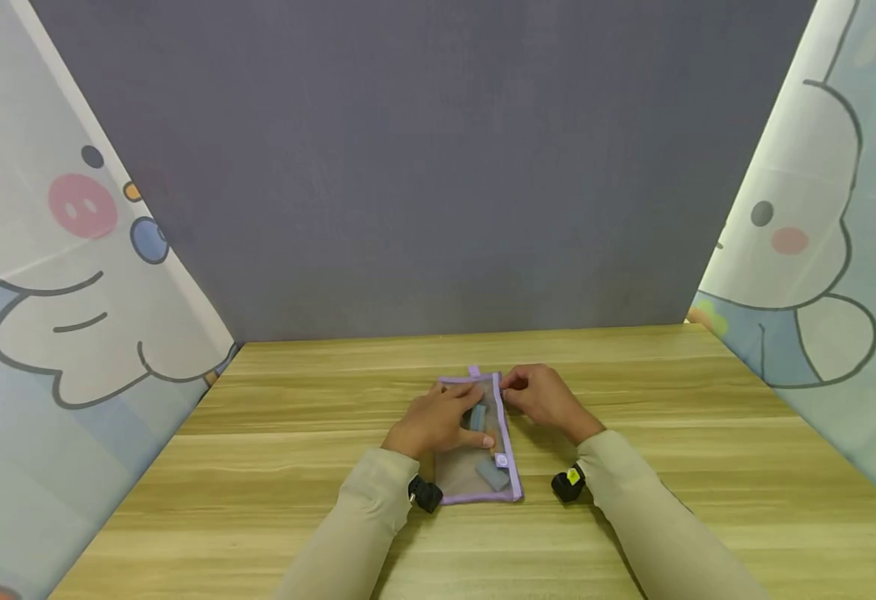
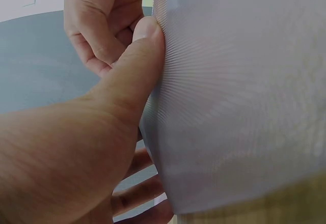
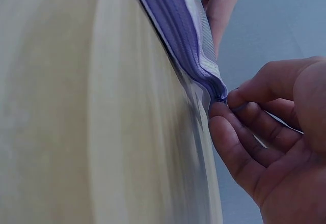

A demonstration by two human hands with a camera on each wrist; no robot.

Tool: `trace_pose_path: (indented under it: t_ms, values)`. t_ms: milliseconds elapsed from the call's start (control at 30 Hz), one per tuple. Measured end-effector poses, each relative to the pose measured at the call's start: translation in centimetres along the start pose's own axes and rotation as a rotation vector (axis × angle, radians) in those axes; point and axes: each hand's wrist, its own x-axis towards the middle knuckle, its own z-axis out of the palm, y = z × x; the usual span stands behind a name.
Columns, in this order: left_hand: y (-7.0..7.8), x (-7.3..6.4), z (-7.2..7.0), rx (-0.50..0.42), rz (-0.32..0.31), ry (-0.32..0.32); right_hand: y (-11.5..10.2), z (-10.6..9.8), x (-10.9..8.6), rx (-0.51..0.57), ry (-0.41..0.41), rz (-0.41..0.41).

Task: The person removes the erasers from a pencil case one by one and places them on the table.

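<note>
Pouch [image 1: 453, 475] lies on the table [image 1: 295, 467] in front of you, with its zip [image 3: 175, 25] running along the right edge. Your left hand [image 1: 438, 421] rests over it with the fingers spread, the thumb pointing toward the zip. Your right hand [image 1: 546, 398] pinches the far end of the zip between thumb and fingers; what exactly lies between the tips I cannot say surely, because they hide it. The mesh [image 2: 229, 107] looks thin and soft, so I judge the pouch light, and it may slide or wrinkle if you pull without holding it down. The border [image 1: 478, 497] seems stiffer, so there you have the better place for a grip. The pieces [image 1: 493, 475] inside are probably light also and can shift, so press gently above them
</note>
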Motion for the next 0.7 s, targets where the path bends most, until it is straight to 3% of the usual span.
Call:
trace_pose_path:
  t_ms: [700]
  values:
    - [-0.07,0.13,0.26,0.015,-0.021,0.005,-0.18,-0.04,-0.79,0.002,-0.041,-0.016]
